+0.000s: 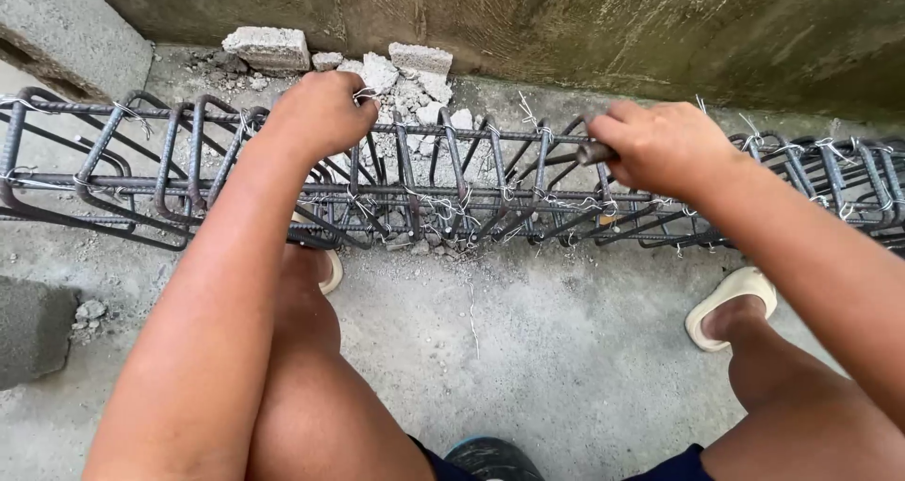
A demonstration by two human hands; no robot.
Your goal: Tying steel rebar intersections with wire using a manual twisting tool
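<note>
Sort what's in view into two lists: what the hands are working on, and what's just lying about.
In hand: rebar cage; tie wire at the left hand; dark metal tool in the right hand.

Lying about: broken concrete blocks; rubble; grey block.

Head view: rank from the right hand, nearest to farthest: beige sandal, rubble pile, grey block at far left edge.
From the right hand:
1. Beige sandal, just below it, on the right foot.
2. Rubble pile, up and left by the wall, past the rebar cage.
3. Grey block, far lower-left corner on the floor.
</note>
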